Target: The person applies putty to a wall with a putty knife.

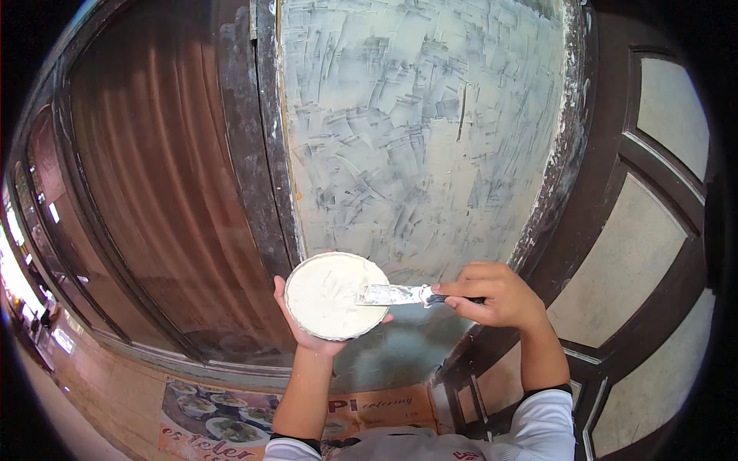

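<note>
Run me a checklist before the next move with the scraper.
1. Left hand supporting the round tub: ok, cupped around it.
2. Right hand gripping the scraper: ok, fingers around the black handle.
3. White paste available: ok, it spreads across the tub's opening.
4. Paste depth: cannot tell from above.
5. Blade clean: not ok, white smears on it.
6. Panel evenly coated: not ok, streaky, with grey-blue showing through.

The paste (327,286) is creamy white; the scraper (413,295) is black-handled, its blade (388,295) smeared white. The panel (423,115) is off-white, crisscrossed with blue-grey strokes; the curtain (146,161) is reddish brown, the door (661,177) dark brown and cream, the sleeves (544,422) white with black cuffs (547,390).
</note>
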The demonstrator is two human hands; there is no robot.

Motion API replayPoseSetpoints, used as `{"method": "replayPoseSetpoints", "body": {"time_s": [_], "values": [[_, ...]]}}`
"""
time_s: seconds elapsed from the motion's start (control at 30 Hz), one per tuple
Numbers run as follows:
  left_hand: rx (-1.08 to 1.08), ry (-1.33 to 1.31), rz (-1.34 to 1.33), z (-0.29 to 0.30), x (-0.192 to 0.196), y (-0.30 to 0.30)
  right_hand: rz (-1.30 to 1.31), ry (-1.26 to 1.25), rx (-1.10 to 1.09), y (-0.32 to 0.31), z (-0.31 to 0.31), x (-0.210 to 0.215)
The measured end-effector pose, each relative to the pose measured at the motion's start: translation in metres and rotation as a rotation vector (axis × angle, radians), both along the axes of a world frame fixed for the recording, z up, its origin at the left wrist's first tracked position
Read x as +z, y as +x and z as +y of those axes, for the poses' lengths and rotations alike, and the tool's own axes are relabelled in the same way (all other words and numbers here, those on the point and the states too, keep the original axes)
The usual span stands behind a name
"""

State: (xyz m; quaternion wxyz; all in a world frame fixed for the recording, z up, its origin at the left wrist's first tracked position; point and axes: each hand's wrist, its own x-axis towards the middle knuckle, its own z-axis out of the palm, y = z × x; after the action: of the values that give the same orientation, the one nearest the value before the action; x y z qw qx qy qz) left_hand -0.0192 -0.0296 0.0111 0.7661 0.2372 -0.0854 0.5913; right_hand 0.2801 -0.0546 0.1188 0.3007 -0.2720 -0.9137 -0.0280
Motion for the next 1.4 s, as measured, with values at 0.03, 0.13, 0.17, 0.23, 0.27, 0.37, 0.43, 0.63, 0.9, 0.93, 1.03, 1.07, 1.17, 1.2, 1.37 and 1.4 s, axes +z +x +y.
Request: {"method": "replayPoseSetpoints", "body": {"time_s": [0.03,0.13,0.17,0.23,0.27,0.37,0.43,0.63,0.9,0.93,1.03,1.07,1.17,1.2,1.37,1.4], "values": [[0.000,0.001,-0.001,0.000,0.000,0.000,-0.001,0.001,0.000,0.000,0.000,-0.001],[0.010,0.036,0.060,0.001,-0.002,0.000,0.036,-0.091,0.032,-0.001,0.003,-0.007],[-0.019,0.029,-0.012,0.000,-0.003,0.000,0.064,-0.073,0.039,0.001,0.005,-0.008],[-0.050,0.022,-0.085,0.001,-0.005,-0.001,0.091,-0.053,0.045,0.001,0.005,-0.007],[-0.029,0.004,-0.057,0.002,-0.006,-0.001,0.063,-0.058,0.046,-0.001,0.004,-0.007],[-0.055,-0.005,-0.081,0.000,-0.006,-0.003,0.105,-0.126,0.041,0.000,0.005,-0.007],[-0.111,0.004,-0.137,-0.001,-0.005,-0.002,0.172,-0.189,0.026,0.004,0.005,-0.007],[-0.174,0.072,-0.109,0.001,-0.002,0.007,0.347,-0.763,-0.065,0.010,0.006,-0.005],[-0.257,-0.009,-0.193,-0.003,0.011,0.013,0.486,-0.966,0.034,0.016,0.006,-0.014],[-0.246,0.066,-0.155,-0.001,0.011,0.014,0.473,-0.830,0.022,0.012,0.000,-0.009],[-0.214,0.077,-0.121,-0.001,0.017,0.015,0.370,-0.454,-0.013,0.010,-0.009,0.000],[-0.228,0.059,-0.138,-0.001,0.019,0.015,0.280,-0.214,-0.032,0.009,-0.009,0.001],[-0.260,0.064,-0.188,0.001,0.024,0.014,0.170,0.240,-0.115,0.005,-0.012,0.004],[-0.211,0.089,-0.104,0.002,0.025,0.013,0.134,0.287,-0.175,0.003,-0.013,0.003],[-0.254,0.153,-0.094,0.006,0.028,0.016,0.104,0.557,-0.266,-0.002,-0.008,-0.002],[-0.262,0.156,-0.094,0.007,0.028,0.017,0.164,0.529,-0.277,-0.003,-0.006,-0.004]]}}
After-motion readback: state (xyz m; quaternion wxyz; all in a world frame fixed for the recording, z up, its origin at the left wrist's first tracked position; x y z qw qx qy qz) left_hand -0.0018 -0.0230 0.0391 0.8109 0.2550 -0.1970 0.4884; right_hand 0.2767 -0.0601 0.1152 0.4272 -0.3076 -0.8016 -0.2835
